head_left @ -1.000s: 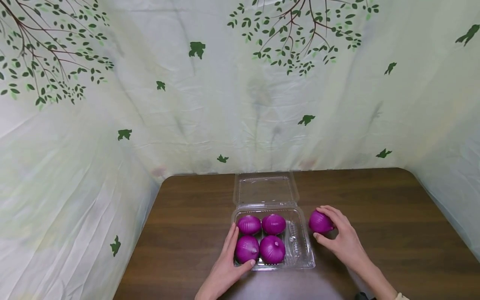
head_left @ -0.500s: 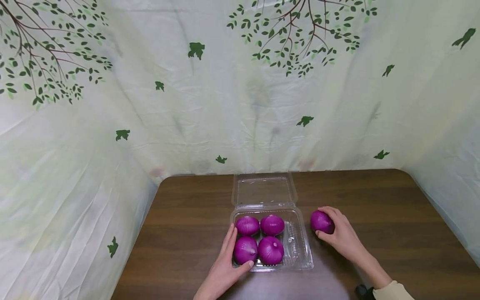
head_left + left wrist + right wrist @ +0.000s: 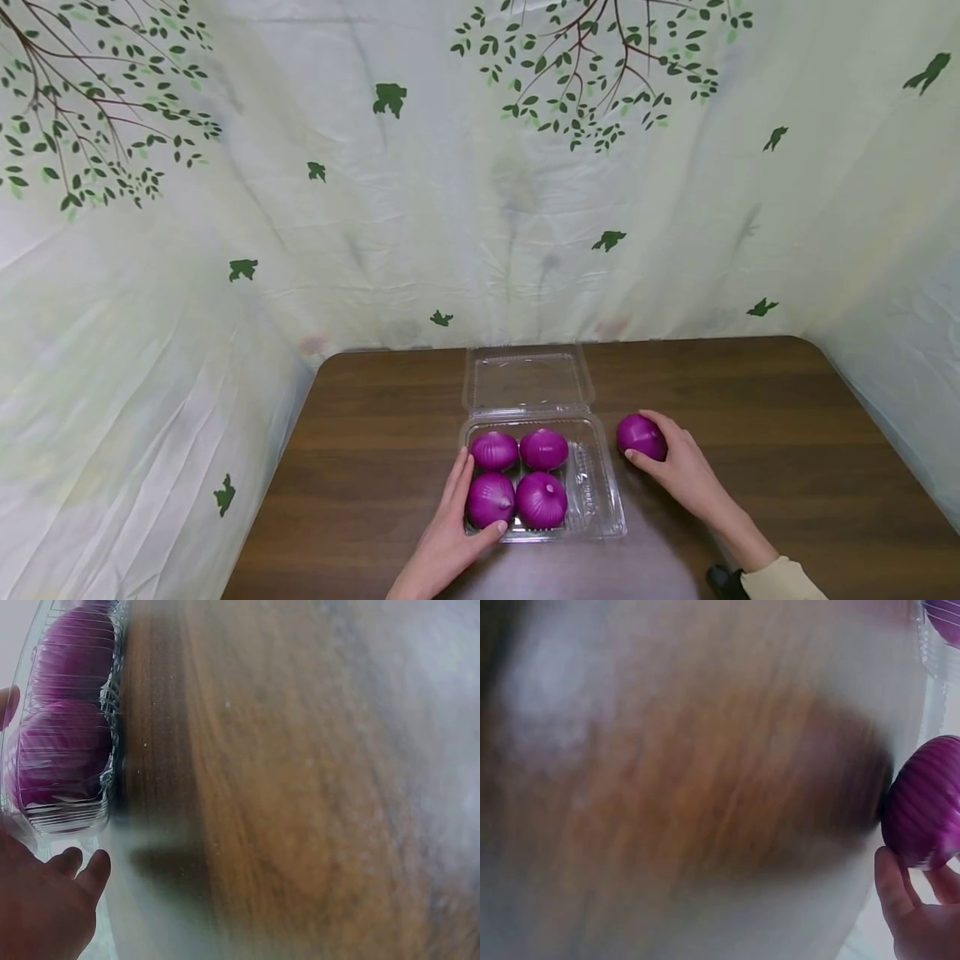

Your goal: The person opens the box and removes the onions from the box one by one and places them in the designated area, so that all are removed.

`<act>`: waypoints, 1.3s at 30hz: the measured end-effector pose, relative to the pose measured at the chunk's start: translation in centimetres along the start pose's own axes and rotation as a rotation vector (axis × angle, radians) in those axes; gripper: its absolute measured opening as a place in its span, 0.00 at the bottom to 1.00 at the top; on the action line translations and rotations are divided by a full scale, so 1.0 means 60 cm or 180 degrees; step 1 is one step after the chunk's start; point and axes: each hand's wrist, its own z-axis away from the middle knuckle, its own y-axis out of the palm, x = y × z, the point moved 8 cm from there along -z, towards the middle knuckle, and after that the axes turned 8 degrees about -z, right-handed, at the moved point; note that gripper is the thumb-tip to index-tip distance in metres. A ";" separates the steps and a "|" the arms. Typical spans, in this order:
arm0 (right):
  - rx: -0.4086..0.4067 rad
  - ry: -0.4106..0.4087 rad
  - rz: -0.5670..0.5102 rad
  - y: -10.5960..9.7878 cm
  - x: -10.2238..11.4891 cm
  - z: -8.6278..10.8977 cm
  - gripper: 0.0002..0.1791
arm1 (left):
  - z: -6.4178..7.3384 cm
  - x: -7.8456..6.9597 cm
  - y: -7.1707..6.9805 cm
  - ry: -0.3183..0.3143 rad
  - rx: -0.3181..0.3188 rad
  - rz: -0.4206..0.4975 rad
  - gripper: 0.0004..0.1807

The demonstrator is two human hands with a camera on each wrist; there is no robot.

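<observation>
A clear plastic clamshell container (image 3: pixel 592 522) lies with its lid (image 3: pixel 529 382) folded back. Several purple onions, such as the front right onion (image 3: pixel 542 500), sit in two rows in its left and middle part. My left hand (image 3: pixel 448 533) rests at the container's front left corner, fingers straight along the left side and thumb over the front rim. In the left wrist view, onions (image 3: pixel 64 750) show through the ribbed wall. To the container's right, my right hand (image 3: pixel 686 471) grips another purple onion (image 3: pixel 640 436) between thumb and fingers. The right wrist view shows this onion (image 3: pixel 926 802) above the fingertips.
The brown wooden table (image 3: pixel 375 450) extends on both sides of the container. A pale cloth backdrop (image 3: pixel 517 208) printed with leaves hangs behind it. Inside the container, a strip along the right side (image 3: pixel 588 471) holds no onion. A black band (image 3: pixel 726 582) is around my right wrist.
My right hand shifts slightly right and then back left and away from me, with its onion still gripped. The left hand and the container keep their places.
</observation>
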 end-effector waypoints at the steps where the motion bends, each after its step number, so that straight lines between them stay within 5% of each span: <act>1: -0.0002 0.0008 -0.0003 0.001 -0.002 0.000 0.39 | 0.000 0.000 0.000 0.0011 -0.0004 0.0001 0.56; 16: 0.0062 -0.0114 -0.0043 0.004 -0.001 0.003 0.49 | 0.000 -0.003 -0.002 0.0020 0.0009 0.0065 0.56; 29: 0.0049 -0.0084 -0.0064 -0.006 0.006 0.024 0.47 | 0.000 -0.003 -0.003 0.0014 0.0003 0.0075 0.56; 39: -0.0330 -0.0834 0.0178 -0.015 0.063 0.047 0.41 | 0.002 -0.005 -0.004 0.0008 0.0020 0.0060 0.55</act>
